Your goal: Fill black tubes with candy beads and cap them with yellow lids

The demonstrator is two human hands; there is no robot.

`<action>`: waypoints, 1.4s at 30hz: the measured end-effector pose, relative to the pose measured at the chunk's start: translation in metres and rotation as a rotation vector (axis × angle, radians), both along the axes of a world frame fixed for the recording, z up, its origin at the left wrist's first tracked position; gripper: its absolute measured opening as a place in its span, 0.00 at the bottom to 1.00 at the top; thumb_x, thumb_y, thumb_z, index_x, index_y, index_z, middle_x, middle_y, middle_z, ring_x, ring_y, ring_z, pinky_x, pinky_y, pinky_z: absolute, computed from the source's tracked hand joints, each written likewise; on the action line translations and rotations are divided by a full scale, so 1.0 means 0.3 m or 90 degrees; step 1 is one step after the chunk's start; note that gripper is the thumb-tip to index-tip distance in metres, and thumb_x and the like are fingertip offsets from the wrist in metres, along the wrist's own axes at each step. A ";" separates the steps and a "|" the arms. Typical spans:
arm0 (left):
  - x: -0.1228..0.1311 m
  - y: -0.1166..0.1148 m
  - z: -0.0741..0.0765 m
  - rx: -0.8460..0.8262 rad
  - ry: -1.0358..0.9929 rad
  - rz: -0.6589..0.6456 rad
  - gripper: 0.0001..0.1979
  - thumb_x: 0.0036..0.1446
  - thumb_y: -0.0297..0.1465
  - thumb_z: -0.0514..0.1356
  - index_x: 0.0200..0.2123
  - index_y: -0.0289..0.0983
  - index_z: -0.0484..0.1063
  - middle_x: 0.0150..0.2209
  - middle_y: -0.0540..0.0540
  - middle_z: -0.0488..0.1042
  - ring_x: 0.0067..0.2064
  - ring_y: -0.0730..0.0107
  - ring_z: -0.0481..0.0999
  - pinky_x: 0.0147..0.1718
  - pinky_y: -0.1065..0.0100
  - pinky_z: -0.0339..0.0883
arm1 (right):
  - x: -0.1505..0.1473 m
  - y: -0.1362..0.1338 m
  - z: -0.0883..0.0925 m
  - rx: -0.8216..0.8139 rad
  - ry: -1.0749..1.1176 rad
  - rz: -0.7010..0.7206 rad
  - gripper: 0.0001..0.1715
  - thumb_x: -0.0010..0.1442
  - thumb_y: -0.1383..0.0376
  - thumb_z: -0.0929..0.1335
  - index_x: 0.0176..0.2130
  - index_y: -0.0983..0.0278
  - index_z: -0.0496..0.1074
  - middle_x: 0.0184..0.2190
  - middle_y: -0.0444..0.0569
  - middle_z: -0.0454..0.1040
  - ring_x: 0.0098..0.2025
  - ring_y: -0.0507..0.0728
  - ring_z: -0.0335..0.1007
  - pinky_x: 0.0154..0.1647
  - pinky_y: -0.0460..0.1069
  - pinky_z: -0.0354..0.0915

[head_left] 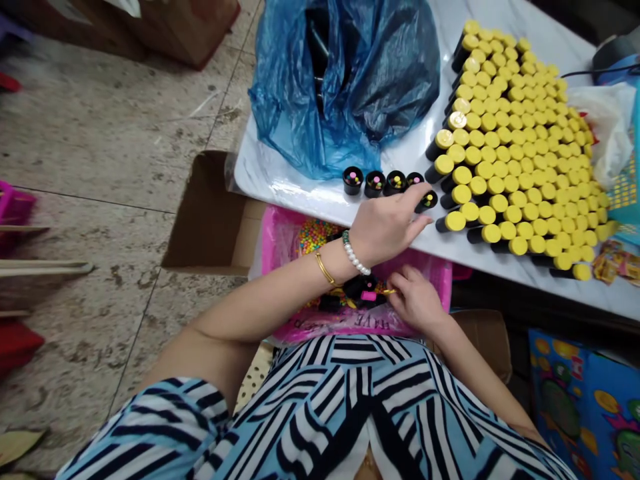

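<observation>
My left hand (385, 225), with a pearl bracelet (356, 254) and a gold bangle (325, 269) on its wrist, reaches onto the white table top and grips a black tube (427, 201) with coloured dots on its open end. Close by stand several similar black tubes (375, 184) in a short row. Rows of black tubes with yellow caps (515, 147) fill the table's right side. My right hand (413, 300) is low in a pink basket (350, 323), its fingertips pinching a small yellow piece (390, 291). Black pieces (357, 290) and multicoloured beads (313, 237) lie in the basket.
A blue plastic bag (345, 80) holding dark items lies on the table (280, 177). An open cardboard box (215, 213) stands left of the basket. A white plastic bag (603, 127) lies at the table's right end. Tiled floor spreads to the left.
</observation>
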State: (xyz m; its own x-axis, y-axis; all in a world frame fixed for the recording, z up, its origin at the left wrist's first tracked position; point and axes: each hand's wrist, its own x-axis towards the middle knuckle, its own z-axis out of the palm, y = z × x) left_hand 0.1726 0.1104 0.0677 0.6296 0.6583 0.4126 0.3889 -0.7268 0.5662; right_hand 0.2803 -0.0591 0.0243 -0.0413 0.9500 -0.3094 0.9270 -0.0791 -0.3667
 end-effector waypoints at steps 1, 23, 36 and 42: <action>0.013 0.002 0.005 0.008 0.041 0.002 0.27 0.66 0.37 0.65 0.64 0.33 0.69 0.37 0.43 0.83 0.36 0.65 0.81 0.35 0.68 0.70 | 0.009 -0.008 0.009 0.043 0.045 -0.031 0.07 0.68 0.63 0.66 0.42 0.60 0.76 0.43 0.51 0.76 0.47 0.59 0.74 0.45 0.50 0.67; -0.105 -0.031 -0.032 -0.117 -0.097 -0.083 0.17 0.57 0.26 0.70 0.50 0.33 0.76 0.44 0.44 0.82 0.44 0.66 0.81 0.45 0.67 0.75 | 0.025 0.103 0.153 0.290 0.792 -0.530 0.15 0.61 0.60 0.77 0.44 0.61 0.74 0.25 0.39 0.78 0.19 0.47 0.69 0.15 0.39 0.61; -0.109 -0.029 -0.023 -0.161 -0.089 -0.121 0.12 0.60 0.26 0.67 0.47 0.34 0.80 0.44 0.42 0.82 0.46 0.63 0.81 0.47 0.64 0.74 | -0.040 0.220 0.166 0.334 0.747 -0.557 0.12 0.59 0.60 0.77 0.40 0.62 0.76 0.23 0.36 0.72 0.17 0.45 0.63 0.16 0.41 0.65; -0.107 -0.027 -0.034 -0.174 -0.100 -0.138 0.10 0.62 0.27 0.66 0.47 0.35 0.80 0.43 0.43 0.81 0.47 0.63 0.80 0.49 0.64 0.74 | -0.039 0.218 0.163 0.340 0.720 -0.546 0.13 0.59 0.60 0.77 0.42 0.61 0.76 0.25 0.38 0.74 0.18 0.45 0.65 0.18 0.42 0.68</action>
State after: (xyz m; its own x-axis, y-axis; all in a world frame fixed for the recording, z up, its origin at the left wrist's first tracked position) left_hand 0.1404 0.1024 0.0574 0.7095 0.6154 0.3433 0.1355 -0.5972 0.7906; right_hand 0.2687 0.0062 0.0731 0.5927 0.7969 -0.1167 -0.1097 -0.0637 -0.9919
